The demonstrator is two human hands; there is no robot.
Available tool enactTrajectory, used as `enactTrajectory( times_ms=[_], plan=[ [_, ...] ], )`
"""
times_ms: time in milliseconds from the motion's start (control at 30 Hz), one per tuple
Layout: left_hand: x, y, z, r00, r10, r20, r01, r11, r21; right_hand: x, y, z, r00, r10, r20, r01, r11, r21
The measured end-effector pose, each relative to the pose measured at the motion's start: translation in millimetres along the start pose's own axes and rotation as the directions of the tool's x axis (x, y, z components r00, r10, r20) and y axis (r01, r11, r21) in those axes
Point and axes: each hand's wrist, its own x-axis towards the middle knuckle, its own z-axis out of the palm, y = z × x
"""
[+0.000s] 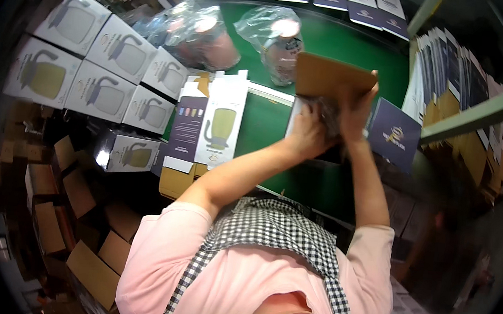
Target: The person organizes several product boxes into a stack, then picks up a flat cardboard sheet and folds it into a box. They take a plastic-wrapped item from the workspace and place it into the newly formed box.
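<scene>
In front of me on the green table stands an opened carton (335,79), its bare brown flap raised. My left hand (312,129) is at the carton's mouth with its fingers bent, against a crumpled clear plastic bag (329,113). What lies inside the bag is hidden. My right hand (357,113) is closed on the carton's right side, with its fingertips at the raised flap's edge. Right beside it, a dark purple printed carton panel (394,135) stands out. Farther off, a plastic-wrapped jug (281,52) is on the table.
White boxes with jug pictures (108,49) are stacked at the left. Flattened cartons (222,118) lie left of my arms. More plastic-wrapped items (205,36) sit at the back left. Folded cartons (459,73) fill a rack at the right. Open brown boxes (95,269) stand at the lower left.
</scene>
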Motion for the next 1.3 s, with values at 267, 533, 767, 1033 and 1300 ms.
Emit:
enactTrajectory(
  times_ms=[267, 533, 767, 1033, 1300],
  plan=[
    [-23.8, 14.4, -6.1, 0.993, 0.105, -0.055, -0.118, 0.92, -0.373, -8.9, 24.9, -13.6, 0.938, 0.32, 0.133, -0.307, 0.59, 0.747],
    [-64.6, -35.6, -48.9, 0.913, 0.082, 0.4, 0.408, -0.193, -0.892, -54.0, -13.2, -95.8, 0.732, 0.193, 0.653, -0.209, 0.976, -0.054],
    [-72.1, -42.0, -50.9, 0.955, -0.185, 0.23, 0.273, 0.261, -0.926, -65.6, -36.2, -87.6, 0.68, 0.222, 0.698, 0.137, 0.898, -0.419],
    [-88.3, -60.0, -33.1, 0.942, 0.092, -0.323, -0.204, 0.92, -0.334, -95.5, -28.4, -73.7, 0.727, 0.052, 0.685, 0.449, 0.719, -0.531],
    [-113.9, -51.7, -8.8, 0.958, 0.049, -0.283, -0.158, 0.912, -0.379, -120.2, -38.6, -63.8, 0.646, 0.252, 0.72, 0.683, 0.231, -0.693]
  ],
)
